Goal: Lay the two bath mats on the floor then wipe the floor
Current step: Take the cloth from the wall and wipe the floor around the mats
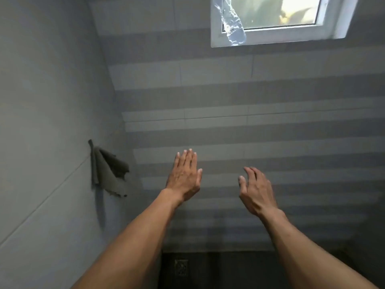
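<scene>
At the bottom of the frame two bare forearms come in, one from the lower left and one from the lower right, and both reach forward toward the striped wall. Between them, at the bottom centre, a narrow dark strip of floor (229, 268) shows, with a small square drain (181, 267) set in it near the left arm. This strip is the only floor in view, and it ends at the foot of the wall.

The left hand (184, 177) is in the middle of the frame, flat, the fingers straight and close together, and it holds nothing. The right hand (257, 191) is to the right of it, well apart, with the fingers relaxed and a little bent, also holding nothing. I cannot tell whether either hand touches the wall.

At the left centre a dark grey cloth (108, 174) hangs in folds from a hook on the plain side wall (41, 101), near the corner. Its lower edge looks ragged. Whether it is one of the bath mats I cannot tell.

Farther, the striped wall (270, 122) of light and dark grey tile bands fills the centre and the right. At the upper right is a white-framed window (216, 28), with a strip of clear plastic (233, 26) hanging at its left side.
</scene>
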